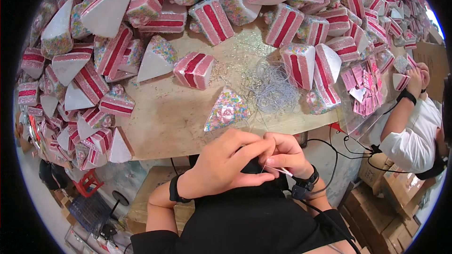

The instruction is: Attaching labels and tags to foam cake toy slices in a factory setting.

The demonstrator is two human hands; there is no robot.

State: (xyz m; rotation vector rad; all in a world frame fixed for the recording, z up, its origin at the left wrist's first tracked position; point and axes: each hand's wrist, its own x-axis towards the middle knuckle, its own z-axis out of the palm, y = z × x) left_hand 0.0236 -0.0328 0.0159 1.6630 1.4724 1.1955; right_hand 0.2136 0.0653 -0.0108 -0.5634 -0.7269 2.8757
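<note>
My left hand [226,164] and my right hand [288,155] meet at the front edge of the table, fingertips closed and nearly touching. A short length of fine clear thread [264,166] shows at the fingers of my left hand. Under my right thumb sticks out a small, flat pink-and-white tag [285,171], mostly hidden by the fingers. Just beyond my hands lies a sprinkle-covered toy cake slice [227,111], wedge-shaped with a pink swirl on it. Beside it spreads a loose tangle of pale thread [274,87].
Glittery pink-and-white toy cake slices [197,69] are heaped across the back and left of the wooden table [160,117]. At the right, pink tags [363,87] lie on a clear sheet, near another person's hands [416,79]. Black cables [336,153] hang below the table; cardboard boxes [388,216] stand lower right.
</note>
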